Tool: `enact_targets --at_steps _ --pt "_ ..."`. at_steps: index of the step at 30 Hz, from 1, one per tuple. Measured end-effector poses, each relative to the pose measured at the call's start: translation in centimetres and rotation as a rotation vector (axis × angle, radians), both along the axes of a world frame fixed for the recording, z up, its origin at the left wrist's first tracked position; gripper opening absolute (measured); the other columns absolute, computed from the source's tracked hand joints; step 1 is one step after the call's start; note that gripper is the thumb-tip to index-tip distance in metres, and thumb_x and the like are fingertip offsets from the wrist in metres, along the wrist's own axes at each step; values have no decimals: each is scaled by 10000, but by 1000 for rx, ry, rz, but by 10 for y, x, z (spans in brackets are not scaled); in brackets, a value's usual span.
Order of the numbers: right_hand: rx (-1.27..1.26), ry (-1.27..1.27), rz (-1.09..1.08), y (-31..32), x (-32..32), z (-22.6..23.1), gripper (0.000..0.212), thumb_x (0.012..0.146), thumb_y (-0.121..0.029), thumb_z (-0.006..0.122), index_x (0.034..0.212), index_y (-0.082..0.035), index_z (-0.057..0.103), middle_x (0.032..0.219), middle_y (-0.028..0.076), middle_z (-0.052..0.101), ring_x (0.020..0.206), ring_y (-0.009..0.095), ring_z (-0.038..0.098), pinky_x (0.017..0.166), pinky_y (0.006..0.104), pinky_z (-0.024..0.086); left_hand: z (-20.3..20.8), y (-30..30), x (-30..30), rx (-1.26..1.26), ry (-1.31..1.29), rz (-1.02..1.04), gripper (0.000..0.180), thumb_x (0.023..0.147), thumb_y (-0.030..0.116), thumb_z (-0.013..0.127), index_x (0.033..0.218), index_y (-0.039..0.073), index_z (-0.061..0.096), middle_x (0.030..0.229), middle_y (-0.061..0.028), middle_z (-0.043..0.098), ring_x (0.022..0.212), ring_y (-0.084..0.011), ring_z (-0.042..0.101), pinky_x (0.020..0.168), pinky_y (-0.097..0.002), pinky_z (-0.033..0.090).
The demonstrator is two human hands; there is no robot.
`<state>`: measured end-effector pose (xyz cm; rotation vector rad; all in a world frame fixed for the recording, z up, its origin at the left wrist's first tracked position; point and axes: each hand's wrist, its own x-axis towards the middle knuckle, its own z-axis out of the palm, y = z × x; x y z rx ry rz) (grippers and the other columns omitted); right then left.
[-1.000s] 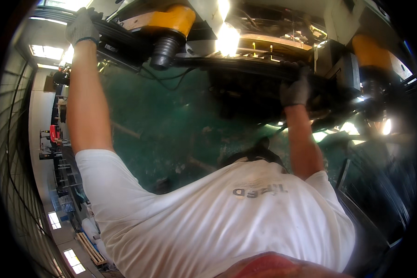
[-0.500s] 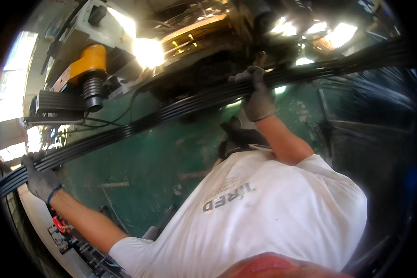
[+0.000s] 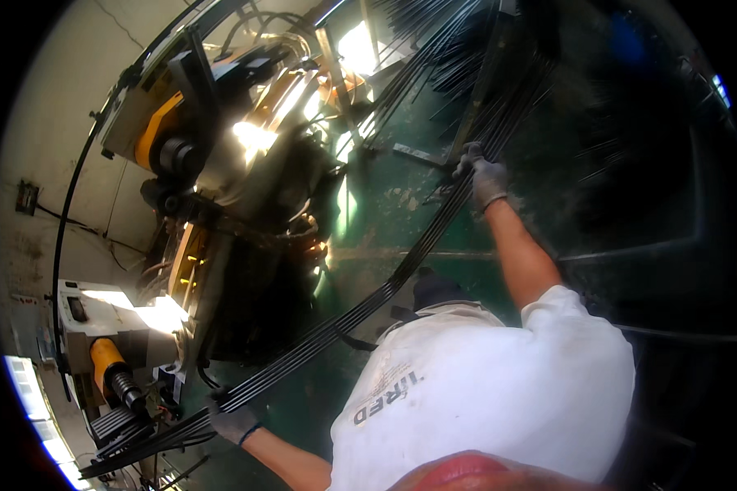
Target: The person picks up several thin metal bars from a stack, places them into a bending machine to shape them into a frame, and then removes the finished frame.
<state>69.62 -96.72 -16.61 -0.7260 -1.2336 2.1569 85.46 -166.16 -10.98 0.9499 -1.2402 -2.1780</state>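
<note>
A bundle of long, thin dark rods runs slantwise in front of me, from the lower left to the upper right, with a slight bend along its length. Near its lower-left end my left hand, in a grey glove with a blue cuff edge, is closed round the rods. My right hand, also gloved in grey, grips the same bundle farther up, with the arm stretched out. Beyond this hand the rods run into dark shadow, so their far end is hard to make out.
At the left stand a machine head with an orange cylinder and another orange-and-black unit. More thin rods lie at the top beside an upright metal post. Green floor shows below.
My view has turned, and the bundle now slants more steeply. In the picture, my left hand appears lower and farther right, my right hand slightly farther right. Both keep hold of the rods.
</note>
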Motion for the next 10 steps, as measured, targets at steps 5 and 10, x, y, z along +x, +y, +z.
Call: enact_targets --at_steps 5,10 --pt "281 -67 -197 181 -5 22 186 984 -215 751 929 -46 694 677 32 636 527 153 590 502 350 500 -131 206 7 478 -124 62 274 1030 229 580 829 48 625 791 -109 632 810 -322 635 838 -476 559" --pt "502 -147 -178 364 -36 38 234 963 -270 781 936 -52 699 703 24 662 536 132 603 497 334 494 -304 343 15 530 -336 -170 309 1025 331 589 920 57 687 879 -153 698 882 -340 662 890 -493 542"
